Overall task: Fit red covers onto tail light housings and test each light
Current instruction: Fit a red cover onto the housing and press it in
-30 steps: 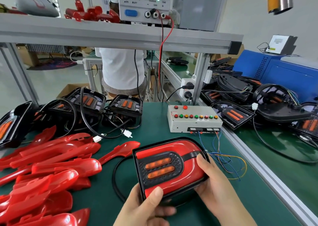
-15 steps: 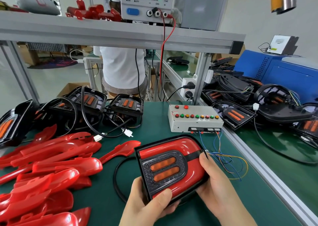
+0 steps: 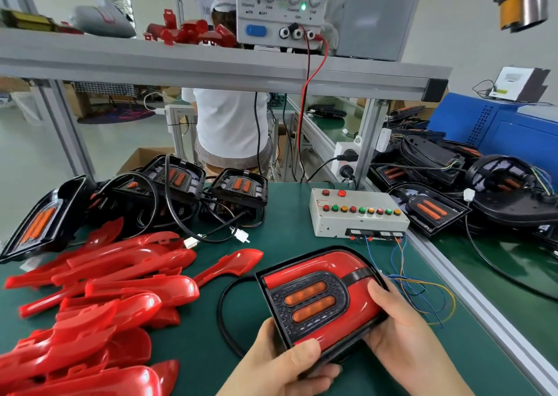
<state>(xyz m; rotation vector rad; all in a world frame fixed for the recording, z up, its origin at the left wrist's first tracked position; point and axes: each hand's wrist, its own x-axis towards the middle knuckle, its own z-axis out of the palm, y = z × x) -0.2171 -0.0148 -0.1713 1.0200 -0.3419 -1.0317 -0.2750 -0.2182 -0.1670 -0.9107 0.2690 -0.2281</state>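
Head view: left hand (image 3: 283,365) and right hand (image 3: 401,335) are gripping the tail light housing (image 3: 282,314), thumbs seating its red cover (image 3: 320,264); test box (image 3: 359,217) hookup is probably coming next.

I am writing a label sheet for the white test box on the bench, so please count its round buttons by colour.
Red buttons: 5 (2 in the upper row, 3 in the lower row)
Green buttons: 3
Amber buttons: 3
Total: 11 buttons on the test box
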